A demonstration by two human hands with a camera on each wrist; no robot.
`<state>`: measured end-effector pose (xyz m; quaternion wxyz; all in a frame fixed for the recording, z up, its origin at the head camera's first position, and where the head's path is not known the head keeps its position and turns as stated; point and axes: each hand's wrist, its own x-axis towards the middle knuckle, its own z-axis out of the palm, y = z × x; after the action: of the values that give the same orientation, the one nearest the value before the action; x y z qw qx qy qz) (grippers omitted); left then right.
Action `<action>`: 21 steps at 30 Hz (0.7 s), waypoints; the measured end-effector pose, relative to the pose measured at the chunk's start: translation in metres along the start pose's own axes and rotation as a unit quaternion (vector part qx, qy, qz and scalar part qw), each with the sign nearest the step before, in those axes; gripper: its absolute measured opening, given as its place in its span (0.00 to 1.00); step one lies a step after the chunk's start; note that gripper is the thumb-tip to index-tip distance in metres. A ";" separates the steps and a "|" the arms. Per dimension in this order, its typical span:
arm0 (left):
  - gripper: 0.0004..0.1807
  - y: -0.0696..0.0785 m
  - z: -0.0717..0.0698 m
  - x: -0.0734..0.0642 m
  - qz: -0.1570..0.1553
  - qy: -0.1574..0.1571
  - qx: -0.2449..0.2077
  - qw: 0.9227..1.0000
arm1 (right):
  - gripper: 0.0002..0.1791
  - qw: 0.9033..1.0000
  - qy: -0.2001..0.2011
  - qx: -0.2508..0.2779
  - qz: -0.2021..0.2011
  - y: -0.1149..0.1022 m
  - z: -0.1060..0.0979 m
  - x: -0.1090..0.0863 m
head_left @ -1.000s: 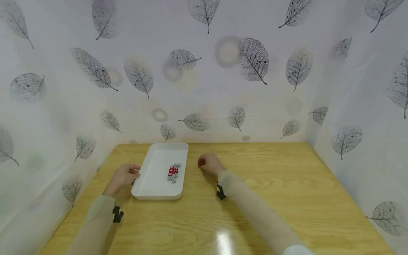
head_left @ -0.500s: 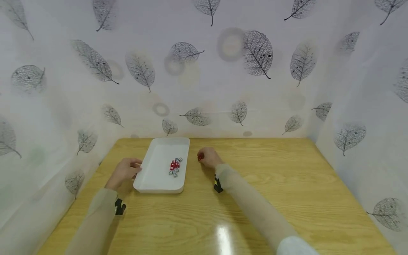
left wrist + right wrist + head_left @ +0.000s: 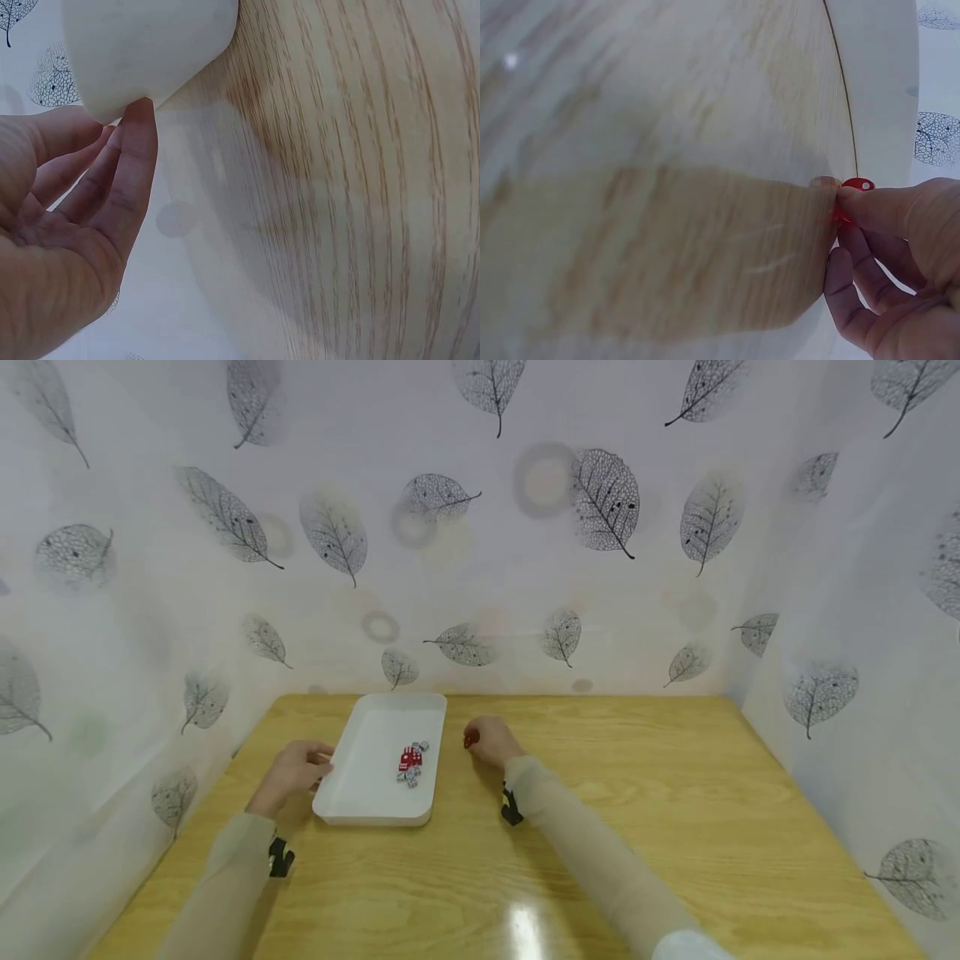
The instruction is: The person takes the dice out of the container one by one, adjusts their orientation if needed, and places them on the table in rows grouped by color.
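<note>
A white tray lies on the wooden table. My left hand is at its left side, thumb and fingertips pinching the edge; the left wrist view shows the thumb against the tray's outer wall. Toward the tray's right side sit several red dice with several small silvery dice around them. Just right of the tray, my right hand pinches a red die between thumb and fingertips, close over the tabletop. One white pip shows; the fingers hide most of the die.
The wood-grain table carries the tray toward its back left. A pale curtain printed with leaves stands behind the table and along both sides. Both wrists bear black straps.
My right hand has shifted slightly left toward the tray with the red die still pinched. The left hand stays at the tray's edge. The head view tilted down a little, then back up.
</note>
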<state>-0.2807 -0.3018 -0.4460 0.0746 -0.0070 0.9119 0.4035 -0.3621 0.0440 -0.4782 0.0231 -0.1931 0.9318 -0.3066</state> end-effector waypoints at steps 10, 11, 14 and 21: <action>0.21 -0.004 0.001 0.002 0.001 0.003 -0.007 1.000 | 0.18 1.000 0.005 0.011 0.004 -0.003 0.000 -0.004; 0.21 -0.004 0.001 0.002 -0.001 0.005 -0.005 1.000 | 0.19 1.000 0.005 0.013 0.000 -0.003 0.000 -0.004; 0.21 -0.005 0.001 0.001 -0.003 0.007 -0.002 1.000 | 0.19 1.000 0.006 0.017 -0.006 -0.002 0.000 -0.005; 0.21 -0.003 0.000 0.000 0.005 0.008 0.002 1.000 | 0.19 1.000 0.012 0.022 -0.010 0.001 -0.001 -0.005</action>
<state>-0.2804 -0.3033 -0.4482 0.0653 -0.0057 0.9132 0.4022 -0.3575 0.0470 -0.4782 0.0132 -0.1983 0.9228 -0.3299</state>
